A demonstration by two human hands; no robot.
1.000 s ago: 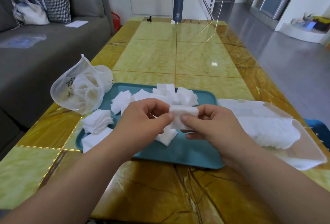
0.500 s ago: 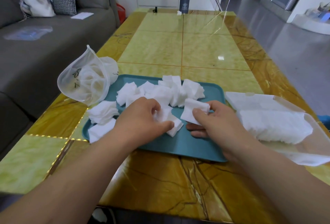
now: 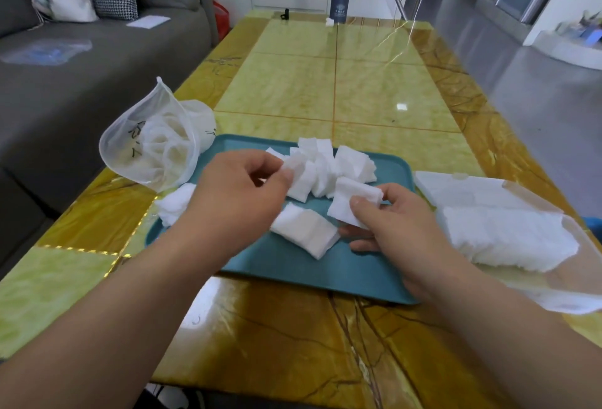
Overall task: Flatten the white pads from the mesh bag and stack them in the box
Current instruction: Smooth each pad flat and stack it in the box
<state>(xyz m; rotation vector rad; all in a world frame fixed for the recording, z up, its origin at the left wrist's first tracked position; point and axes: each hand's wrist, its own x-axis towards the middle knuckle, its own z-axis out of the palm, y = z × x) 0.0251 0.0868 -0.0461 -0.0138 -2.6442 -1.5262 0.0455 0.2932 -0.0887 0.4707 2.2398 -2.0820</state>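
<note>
Glossy yellow surface (image 3: 325, 83) under everything. On it, a teal tray (image 3: 293, 265) at centre. Just beside its right end, a clear box (image 3: 586, 265) with a stack of flattened pads (image 3: 508, 236) inside. At the tray's far left corner, a mesh bag (image 3: 150, 145) lying open, white pads within. Left hand (image 3: 234, 200) over the tray, pinching a crumpled pad (image 3: 293, 164) at the edge of the loose pile (image 3: 329, 164). Right hand (image 3: 400, 229) gripping a folded pad (image 3: 351, 200) between thumb and fingers. Between the hands, a flat pad (image 3: 306, 232) on the tray.
</note>
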